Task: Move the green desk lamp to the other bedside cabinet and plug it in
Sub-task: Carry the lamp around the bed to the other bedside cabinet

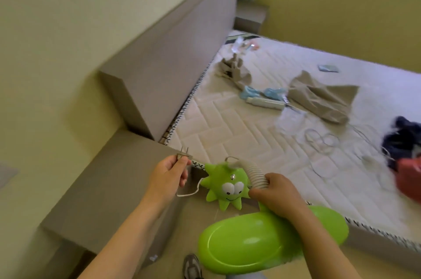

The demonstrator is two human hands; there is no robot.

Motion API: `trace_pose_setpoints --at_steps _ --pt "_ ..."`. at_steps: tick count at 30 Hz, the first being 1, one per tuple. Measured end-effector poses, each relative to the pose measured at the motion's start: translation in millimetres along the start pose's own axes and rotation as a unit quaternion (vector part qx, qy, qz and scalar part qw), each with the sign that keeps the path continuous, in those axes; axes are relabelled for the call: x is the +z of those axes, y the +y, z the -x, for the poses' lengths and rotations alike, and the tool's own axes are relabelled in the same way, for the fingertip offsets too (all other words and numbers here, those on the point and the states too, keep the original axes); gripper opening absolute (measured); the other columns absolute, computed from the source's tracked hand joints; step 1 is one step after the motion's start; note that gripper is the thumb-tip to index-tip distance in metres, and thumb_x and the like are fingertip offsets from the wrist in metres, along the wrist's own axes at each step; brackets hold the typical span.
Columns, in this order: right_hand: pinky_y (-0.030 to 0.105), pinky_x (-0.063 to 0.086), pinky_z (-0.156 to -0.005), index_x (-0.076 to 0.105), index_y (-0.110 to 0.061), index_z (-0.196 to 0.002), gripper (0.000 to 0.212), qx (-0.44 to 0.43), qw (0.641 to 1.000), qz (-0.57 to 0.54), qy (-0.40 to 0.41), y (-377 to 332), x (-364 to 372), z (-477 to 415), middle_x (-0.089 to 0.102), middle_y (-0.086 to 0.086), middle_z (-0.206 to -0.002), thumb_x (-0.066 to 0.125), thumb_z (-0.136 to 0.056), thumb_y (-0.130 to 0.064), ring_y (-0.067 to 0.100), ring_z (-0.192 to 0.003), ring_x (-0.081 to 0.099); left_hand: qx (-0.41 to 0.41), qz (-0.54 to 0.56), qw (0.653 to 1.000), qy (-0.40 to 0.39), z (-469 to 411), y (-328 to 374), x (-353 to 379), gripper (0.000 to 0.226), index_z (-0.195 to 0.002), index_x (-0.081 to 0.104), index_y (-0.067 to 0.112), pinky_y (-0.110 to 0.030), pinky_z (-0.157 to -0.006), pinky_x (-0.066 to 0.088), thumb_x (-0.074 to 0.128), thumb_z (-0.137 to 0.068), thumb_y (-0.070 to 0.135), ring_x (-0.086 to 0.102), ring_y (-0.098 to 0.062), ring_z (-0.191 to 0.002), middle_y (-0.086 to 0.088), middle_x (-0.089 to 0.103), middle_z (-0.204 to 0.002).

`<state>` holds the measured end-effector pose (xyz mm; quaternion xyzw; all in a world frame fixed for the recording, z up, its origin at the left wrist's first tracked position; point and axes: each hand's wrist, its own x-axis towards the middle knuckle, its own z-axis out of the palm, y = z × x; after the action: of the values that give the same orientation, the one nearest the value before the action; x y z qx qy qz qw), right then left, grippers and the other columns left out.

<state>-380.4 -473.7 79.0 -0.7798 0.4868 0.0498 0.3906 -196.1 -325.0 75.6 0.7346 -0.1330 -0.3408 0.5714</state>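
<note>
The green desk lamp hangs in the air at the bottom centre. Its star-shaped base has a cartoon face, and its oval green shade is lowest in view. My right hand grips the lamp's ribbed grey neck. My left hand pinches the lamp's plug, prongs pointing up, and the white cord loops below it. A grey bedside cabinet stands just left of my hands. The other bedside cabinet is far off beyond the bed.
The bare quilted mattress carries beige cloths, blue items, a tube, white cables and dark and red clothes. A grey padded headboard runs along the wall. My shoe shows on the floor.
</note>
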Motion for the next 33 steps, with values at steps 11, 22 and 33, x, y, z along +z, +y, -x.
trace_pose_setpoints --at_steps 11,22,33 --pt "0.028 0.044 -0.053 0.064 -0.012 -0.069 0.016 0.115 0.983 -0.098 0.107 135 -73 74 0.070 0.005 -0.062 0.067 -0.066 -0.028 0.016 -0.057 0.063 0.026 -0.071 0.979 -0.191 21 8 165 0.024 -0.076 0.063 0.009 -0.032 -0.056 0.037 0.047 -0.094 0.015 0.039 -0.007 -0.036 0.002 0.046 -0.050" --pt "0.043 0.057 -0.065 0.057 -0.015 -0.066 0.044 0.199 0.946 -0.169 0.192 308 -171 144 0.071 0.013 -0.072 0.054 -0.040 -0.051 0.030 -0.068 0.070 0.097 -0.144 0.937 -0.304 106 3 391 0.022 -0.077 0.064 0.012 -0.034 -0.058 0.037 0.050 -0.092 0.018 0.041 -0.010 -0.043 0.007 0.046 -0.045" --pt "0.039 0.054 -0.067 0.061 -0.018 -0.077 0.034 0.324 0.882 -0.228 0.255 432 -230 189 0.071 0.006 -0.077 0.065 -0.053 -0.041 0.026 -0.074 0.068 0.102 -0.170 0.880 -0.431 157 -1 553 0.021 -0.076 0.065 0.014 -0.036 -0.064 0.042 0.051 -0.091 0.020 0.040 -0.008 -0.043 0.008 0.045 -0.044"
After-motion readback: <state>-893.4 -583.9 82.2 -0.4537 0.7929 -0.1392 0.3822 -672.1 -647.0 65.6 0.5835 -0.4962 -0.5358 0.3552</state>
